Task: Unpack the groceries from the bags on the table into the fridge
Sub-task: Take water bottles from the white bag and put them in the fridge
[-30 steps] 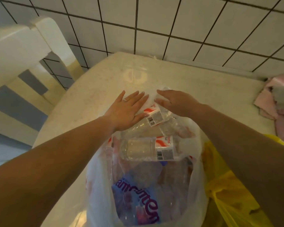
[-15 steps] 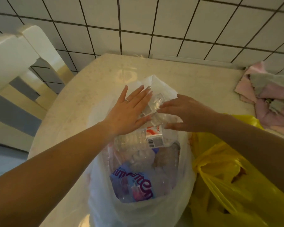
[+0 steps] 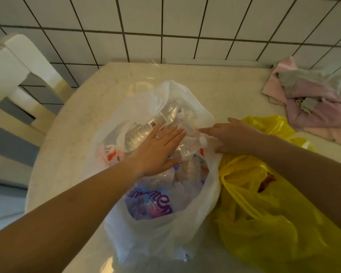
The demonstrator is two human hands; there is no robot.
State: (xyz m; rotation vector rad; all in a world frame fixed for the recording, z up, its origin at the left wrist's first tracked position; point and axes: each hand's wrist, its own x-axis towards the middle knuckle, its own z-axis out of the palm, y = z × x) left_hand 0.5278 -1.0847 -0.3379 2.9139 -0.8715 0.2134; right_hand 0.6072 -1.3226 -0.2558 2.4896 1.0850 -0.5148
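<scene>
Clear plastic water bottles [image 3: 146, 129] heaped in white bag [image 3: 165, 239] on table [image 3: 215, 89], just beside yellow bag [image 3: 264, 223]. Left hand [image 3: 156, 152] flat, fingers straight and spread, resting on bottles, ring on one finger. Right hand [image 3: 232, 136] at bag's right rim, fingers bent onto the plastic; actual grip unclear. Both forearms stretched forward. Pink cloth [image 3: 313, 107] far right.

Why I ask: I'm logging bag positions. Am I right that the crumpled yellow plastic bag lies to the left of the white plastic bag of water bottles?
Not quite. In the head view the crumpled yellow plastic bag lies to the right of the white plastic bag of water bottles, not the left.
</scene>
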